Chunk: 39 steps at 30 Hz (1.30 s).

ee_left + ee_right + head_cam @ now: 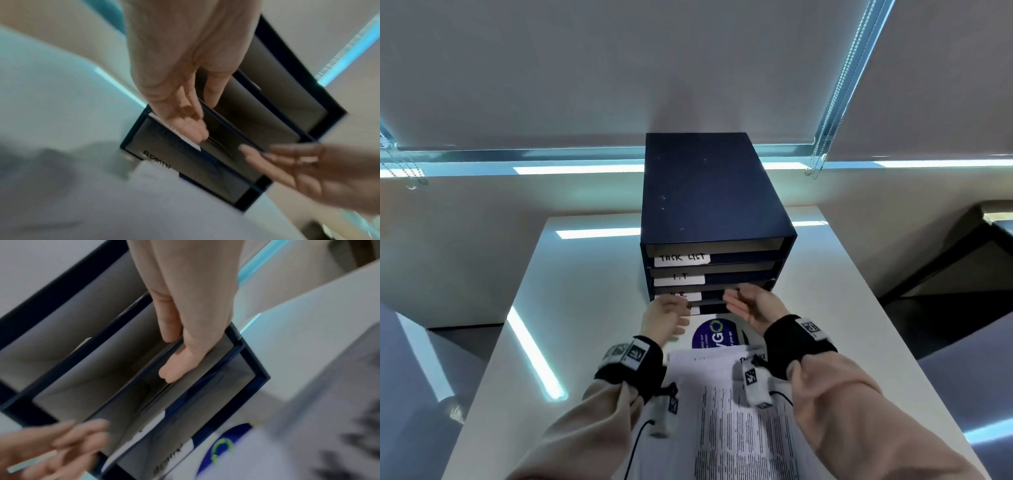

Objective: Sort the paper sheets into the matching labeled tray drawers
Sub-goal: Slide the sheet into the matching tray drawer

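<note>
Item 1: dark blue 4-drawer paper tray [709, 192]; I hold my right hand [751, 305] and left hand [666, 317] at its third slot, fingers straight, empty. Printed white sheets [726, 411] lie behind my wrists on the tabletop.

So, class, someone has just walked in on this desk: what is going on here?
A person is filing papers into a dark blue drawer unit on a white table. Both hands are at the third slot down, above the ADMIN one: the left hand at its label end, the right hand with straight fingers reaching into the opening. Neither clearly holds a sheet. A stack of printed sheets lies in front, unsorted.
</note>
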Available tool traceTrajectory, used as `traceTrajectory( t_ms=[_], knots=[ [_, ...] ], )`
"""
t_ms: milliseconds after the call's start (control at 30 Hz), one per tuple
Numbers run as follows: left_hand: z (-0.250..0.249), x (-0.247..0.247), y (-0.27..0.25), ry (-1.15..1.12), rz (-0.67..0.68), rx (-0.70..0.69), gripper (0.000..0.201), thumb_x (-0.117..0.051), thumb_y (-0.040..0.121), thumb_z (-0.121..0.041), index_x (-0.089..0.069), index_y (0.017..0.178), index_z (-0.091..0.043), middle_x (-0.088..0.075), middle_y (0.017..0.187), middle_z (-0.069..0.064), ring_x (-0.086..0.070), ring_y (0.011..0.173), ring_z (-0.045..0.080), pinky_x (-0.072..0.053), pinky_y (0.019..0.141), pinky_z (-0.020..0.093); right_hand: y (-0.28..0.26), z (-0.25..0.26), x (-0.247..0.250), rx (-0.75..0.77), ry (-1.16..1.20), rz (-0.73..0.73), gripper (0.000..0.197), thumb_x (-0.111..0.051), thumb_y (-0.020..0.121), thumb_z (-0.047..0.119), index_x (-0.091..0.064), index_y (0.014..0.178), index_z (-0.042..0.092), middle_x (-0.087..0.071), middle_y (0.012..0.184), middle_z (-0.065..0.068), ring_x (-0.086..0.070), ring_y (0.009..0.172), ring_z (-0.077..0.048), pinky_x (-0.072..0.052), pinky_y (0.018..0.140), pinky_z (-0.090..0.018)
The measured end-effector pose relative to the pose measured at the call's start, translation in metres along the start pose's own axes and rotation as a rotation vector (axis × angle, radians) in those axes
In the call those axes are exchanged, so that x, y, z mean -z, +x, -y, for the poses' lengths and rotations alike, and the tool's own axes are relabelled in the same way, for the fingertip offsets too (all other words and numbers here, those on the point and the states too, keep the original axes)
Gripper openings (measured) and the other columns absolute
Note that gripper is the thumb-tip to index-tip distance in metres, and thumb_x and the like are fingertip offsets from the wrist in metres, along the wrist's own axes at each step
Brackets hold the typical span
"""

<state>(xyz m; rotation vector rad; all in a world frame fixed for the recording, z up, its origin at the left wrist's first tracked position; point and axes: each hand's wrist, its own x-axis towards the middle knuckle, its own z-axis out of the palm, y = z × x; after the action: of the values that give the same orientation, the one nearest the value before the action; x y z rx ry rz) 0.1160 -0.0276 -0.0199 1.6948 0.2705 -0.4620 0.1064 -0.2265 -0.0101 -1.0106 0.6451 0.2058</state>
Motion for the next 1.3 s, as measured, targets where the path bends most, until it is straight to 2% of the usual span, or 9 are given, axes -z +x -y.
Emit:
traceTrajectory(
  t_ms=[100,233,367,467,600,767,933,1100,1300],
  knots=[
    [0.024,-0.002,-0.038,0.291,0.148,-0.221,0.015,-0.065,0.086,-0.030,-0.060,0.091,-0.017,-0.063,0.075,-0.001,-0.056,0.061,0.010,-0.050,0.062,0.029,-0.025,-0.013,0.025,0.002,-0.118,0.032,0.019,-0.049,0.096,0.006,-0.060,0.111,0.003,-0.070,0.101,-0.021,-0.069,0.086,-0.029,-0.059,0.081,-0.037],
    [0.067,-0.006,-0.069,1.136,0.295,-0.456,0.048,-0.066,0.077,-0.052,-0.049,0.117,-0.031,-0.047,0.115,-0.011,-0.043,0.106,0.009,-0.040,0.094,0.027,-0.064,-0.035,0.065,0.017,-0.263,-0.044,0.017,-0.051,0.096,0.005,-0.063,0.107,-0.001,-0.067,0.093,-0.022,-0.064,0.078,-0.033,-0.058,0.074,-0.044],
    [0.084,-0.008,-0.080,1.351,0.246,-0.478,0.038,-0.059,0.084,-0.046,-0.049,0.115,-0.026,-0.046,0.117,-0.006,-0.039,0.113,0.017,-0.031,0.096,0.031,-0.094,-0.071,0.096,0.111,-0.597,-0.235,0.016,-0.056,0.088,-0.003,-0.067,0.099,0.002,-0.065,0.086,-0.015,-0.061,0.084,-0.029,-0.049,0.058,-0.024],
    [0.080,-0.008,-0.088,0.942,0.239,-0.448,0.012,-0.066,0.081,-0.034,-0.055,0.084,-0.030,-0.051,0.090,-0.010,-0.049,0.092,0.009,-0.035,0.079,0.022,-0.111,-0.089,0.111,0.127,-0.763,-0.265,0.031,-0.065,0.081,0.004,-0.061,0.108,0.017,-0.054,0.115,-0.013,-0.055,0.101,-0.025,-0.046,0.071,-0.024],
    [0.053,0.003,-0.111,0.177,0.267,-0.255,0.011,-0.069,0.084,-0.017,-0.062,0.090,-0.011,-0.068,0.081,-0.007,-0.065,0.075,0.001,-0.047,0.067,0.011,-0.138,-0.086,0.112,0.097,-0.531,-0.157,0.024,-0.068,0.083,0.000,-0.060,0.105,0.000,-0.060,0.089,-0.010,-0.061,0.073,-0.011,-0.046,0.055,-0.008],
    [0.022,0.021,-0.113,-0.100,0.174,-0.134,0.023,-0.049,0.097,-0.022,-0.062,0.110,-0.007,-0.073,0.098,0.008,-0.072,0.083,0.019,-0.056,0.065,0.024,-0.143,-0.082,0.113,0.030,-0.283,-0.014,0.097,-0.086,0.064,0.030,-0.036,0.144,0.006,-0.053,0.138,-0.011,-0.053,0.124,-0.024,-0.038,0.108,-0.039],
    [0.014,0.036,-0.093,-0.210,0.086,0.036,0.044,-0.036,0.102,-0.030,-0.053,0.128,0.001,-0.061,0.125,0.019,-0.060,0.113,0.031,-0.041,0.105,0.048,-0.163,-0.074,0.097,0.031,-0.283,0.188,0.034,-0.053,0.092,0.000,-0.056,0.126,0.001,-0.070,0.111,-0.019,-0.067,0.103,-0.036,-0.053,0.083,-0.039],
    [0.015,0.035,-0.092,-0.235,0.090,0.074,0.042,-0.037,0.102,-0.029,-0.051,0.130,0.001,-0.059,0.127,0.020,-0.058,0.116,0.034,-0.039,0.106,0.049,-0.173,-0.075,0.095,0.061,-0.287,0.190,0.031,-0.051,0.092,-0.004,-0.060,0.120,0.002,-0.070,0.111,-0.020,-0.067,0.103,-0.035,-0.056,0.078,-0.037],
    [0.018,0.032,-0.091,-0.277,0.103,0.088,0.043,-0.036,0.102,-0.028,-0.050,0.130,0.002,-0.059,0.126,0.022,-0.058,0.116,0.034,-0.038,0.107,0.051,-0.174,-0.080,0.099,0.046,-0.246,0.192,0.037,-0.052,0.091,-0.002,-0.055,0.127,-0.001,-0.068,0.114,-0.021,-0.066,0.105,-0.036,-0.053,0.091,-0.044]
  ],
)
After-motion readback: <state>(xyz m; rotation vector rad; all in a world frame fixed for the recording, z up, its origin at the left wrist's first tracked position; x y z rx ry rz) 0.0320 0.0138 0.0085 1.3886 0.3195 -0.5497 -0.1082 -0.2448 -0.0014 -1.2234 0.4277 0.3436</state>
